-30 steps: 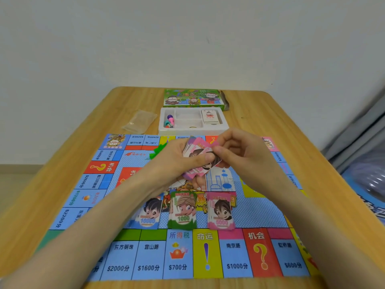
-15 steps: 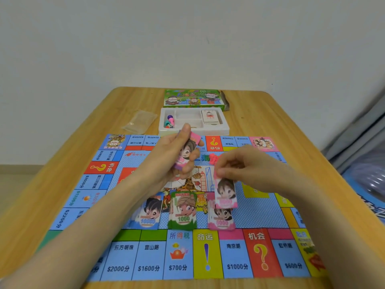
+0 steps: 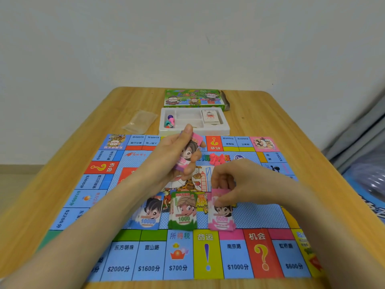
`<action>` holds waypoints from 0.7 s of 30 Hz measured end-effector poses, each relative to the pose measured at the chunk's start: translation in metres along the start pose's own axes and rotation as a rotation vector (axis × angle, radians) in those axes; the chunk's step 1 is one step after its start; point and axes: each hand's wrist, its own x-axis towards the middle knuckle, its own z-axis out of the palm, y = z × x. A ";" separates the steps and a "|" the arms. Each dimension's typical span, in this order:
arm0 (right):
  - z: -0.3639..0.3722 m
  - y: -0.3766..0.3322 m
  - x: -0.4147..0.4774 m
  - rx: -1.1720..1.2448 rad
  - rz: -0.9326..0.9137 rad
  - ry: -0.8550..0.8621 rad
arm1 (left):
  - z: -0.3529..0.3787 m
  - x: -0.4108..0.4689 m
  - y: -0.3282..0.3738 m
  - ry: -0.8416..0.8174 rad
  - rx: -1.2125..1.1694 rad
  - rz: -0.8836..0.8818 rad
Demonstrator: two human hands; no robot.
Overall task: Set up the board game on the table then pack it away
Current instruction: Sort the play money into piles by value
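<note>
We have one view only, worn on the person's head. It looks forward and down along the table (image 3: 270, 122), from its near edge toward its far edge, with the wall filling the upper part of the frame. The lens is wide. The table's side edges splay outward toward us, both far corners fit in frame, and the near corners fall outside it. We sit close: the forearms enter at the bottom corners of the frame, and the left hand (image 3: 170, 161) and right hand (image 3: 239, 182) sit mid-frame above the board (image 3: 260, 257). The box (image 3: 193, 99) by the far edge looks small. Floor shows past the left edge.
</note>
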 end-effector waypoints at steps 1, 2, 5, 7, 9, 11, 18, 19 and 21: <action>0.000 0.000 -0.001 -0.015 -0.002 0.012 | 0.000 0.000 0.000 0.001 0.002 0.001; -0.001 -0.001 -0.002 -0.026 -0.007 0.023 | 0.000 0.000 0.000 0.001 0.004 0.002; -0.002 -0.002 -0.005 -0.036 -0.031 0.004 | 0.000 0.000 0.000 -0.002 0.007 0.001; -0.003 -0.005 -0.009 -0.066 -0.049 -0.040 | 0.000 0.000 0.000 0.003 0.014 -0.003; -0.003 -0.008 -0.011 -0.126 -0.066 -0.075 | -0.001 0.000 0.000 0.007 0.015 -0.001; -0.001 -0.011 -0.013 -0.165 -0.064 -0.109 | 0.000 0.000 0.001 0.004 0.016 -0.002; 0.003 -0.011 -0.013 -0.263 -0.090 -0.126 | -0.001 0.001 0.001 0.002 -0.014 -0.001; 0.003 -0.011 -0.013 -0.271 -0.095 -0.130 | -0.001 0.001 0.001 0.001 -0.017 0.001; 0.004 -0.010 -0.012 -0.275 -0.103 -0.136 | -0.001 0.001 0.001 0.000 -0.024 0.003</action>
